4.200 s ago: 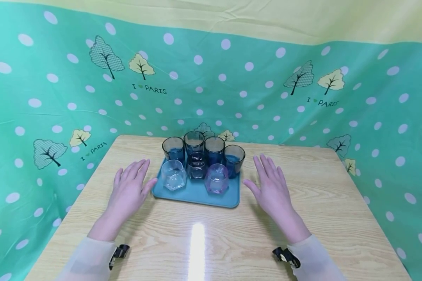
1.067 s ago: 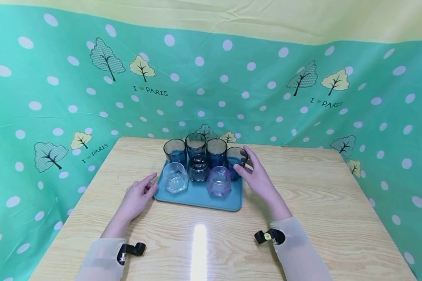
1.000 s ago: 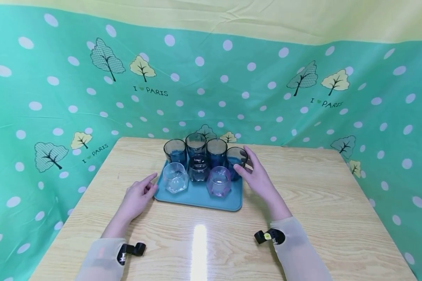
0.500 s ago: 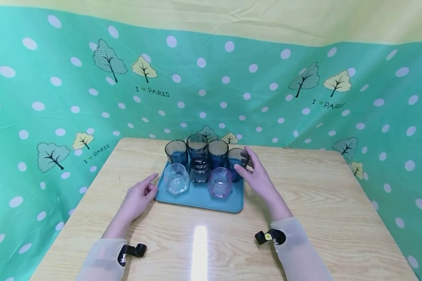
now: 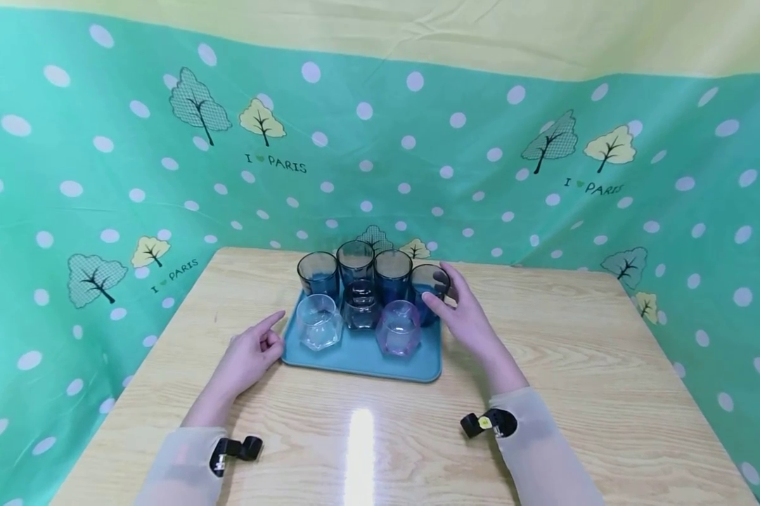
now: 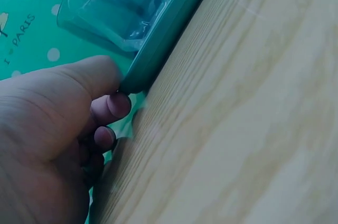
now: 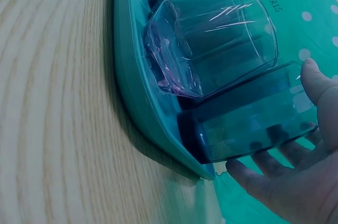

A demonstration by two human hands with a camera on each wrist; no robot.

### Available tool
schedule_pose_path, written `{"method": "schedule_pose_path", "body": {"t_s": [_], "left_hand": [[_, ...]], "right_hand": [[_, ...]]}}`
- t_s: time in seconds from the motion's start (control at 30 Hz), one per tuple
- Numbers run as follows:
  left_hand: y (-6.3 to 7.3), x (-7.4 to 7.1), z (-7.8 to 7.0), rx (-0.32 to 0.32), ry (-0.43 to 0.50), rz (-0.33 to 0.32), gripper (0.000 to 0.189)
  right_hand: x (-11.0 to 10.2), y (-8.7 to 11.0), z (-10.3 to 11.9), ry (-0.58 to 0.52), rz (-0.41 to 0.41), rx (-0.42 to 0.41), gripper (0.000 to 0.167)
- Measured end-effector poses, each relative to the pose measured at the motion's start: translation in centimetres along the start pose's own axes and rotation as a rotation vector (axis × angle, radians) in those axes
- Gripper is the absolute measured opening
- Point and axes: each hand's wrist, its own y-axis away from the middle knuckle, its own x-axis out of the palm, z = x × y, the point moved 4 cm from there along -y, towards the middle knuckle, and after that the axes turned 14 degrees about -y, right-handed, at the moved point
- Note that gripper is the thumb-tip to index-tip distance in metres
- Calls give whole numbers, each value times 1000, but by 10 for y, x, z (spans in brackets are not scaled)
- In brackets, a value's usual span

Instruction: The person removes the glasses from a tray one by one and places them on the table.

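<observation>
A blue rectangular tray (image 5: 354, 363) holds several drinking glasses. My right hand (image 5: 471, 325) grips the rightmost dark tinted glass (image 5: 427, 294) at the back row, thumb on the near side and fingers around the far side. In the right wrist view this tinted glass (image 7: 248, 118) stands on the tray beside a purple-tinged faceted glass (image 7: 211, 44). At the tray's left edge is my left hand (image 5: 249, 355), its index finger reaching along the side. The left wrist view has its thumb (image 6: 100, 73) at the tray corner (image 6: 138, 78), fingers curled below.
Other tinted tumblers (image 5: 319, 270) stand behind a clear faceted glass (image 5: 319, 327), a dark faceted glass (image 5: 362, 309) and a purple faceted glass (image 5: 398, 334), close together. The wooden table (image 5: 576, 365) meets a green dotted cloth (image 5: 329, 169) at back and sides.
From hovering spread on both sides, my left hand has moved to the tray's edge and my right hand to the rightmost tinted glass. Over the last second the hands look still.
</observation>
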Motion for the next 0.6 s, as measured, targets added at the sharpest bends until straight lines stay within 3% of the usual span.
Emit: {"method": "schedule_pose_path", "body": {"t_s": [0.17,0.37,0.6], "left_hand": [[1,0,-1,23,-12,-5,64],[1,-1,-5,59,-59,-14,51],[-2,-1,-7,52,-74,11,49]], "right_hand": [[-1,-1,-1,11,1,0,84],[-2,-3,-3,-46,11,-5,84],[0,-5,-2,-56,19,14,87]]}}
